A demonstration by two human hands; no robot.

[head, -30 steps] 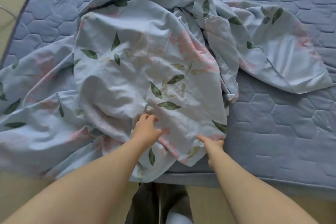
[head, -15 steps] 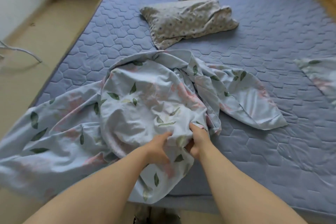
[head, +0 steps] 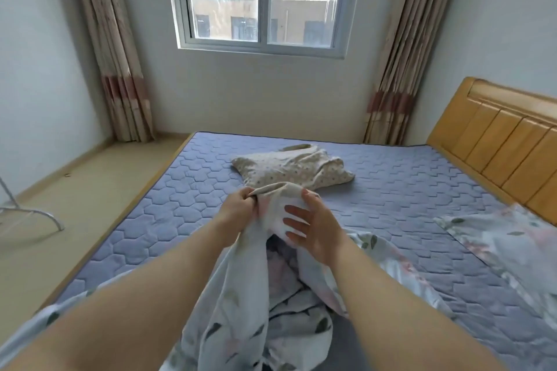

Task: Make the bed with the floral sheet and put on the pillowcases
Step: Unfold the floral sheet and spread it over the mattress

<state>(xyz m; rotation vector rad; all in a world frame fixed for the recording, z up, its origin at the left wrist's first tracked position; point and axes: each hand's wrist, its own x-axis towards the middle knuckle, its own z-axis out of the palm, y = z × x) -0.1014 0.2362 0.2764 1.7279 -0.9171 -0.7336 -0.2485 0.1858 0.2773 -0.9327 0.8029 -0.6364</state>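
The pale blue floral sheet (head: pixel 241 295) is lifted off the blue quilted mattress (head: pixel 156 214) in a bunched column, its lower part trailing over the near edge. My left hand (head: pixel 238 208) grips the top fold with curled fingers. My right hand (head: pixel 313 226) holds the same bunch from the right, thumb over the top and fingers spread against the cloth. A beige dotted pillow (head: pixel 292 169) lies behind the hands, mid-bed. Another floral piece (head: pixel 506 244) lies flat at the right, near the headboard.
A wooden headboard (head: pixel 500 141) runs along the right side. The window (head: pixel 262 0) and curtains (head: pixel 111 48) are on the far wall. Bare floor (head: pixel 75 190) lies left of the bed, with a white metal stand leg (head: pixel 33 214) at the left edge.
Both hands gathered the sheet on the mattress and raised it in a bunch. My view tilted up from the bed to the window wall.
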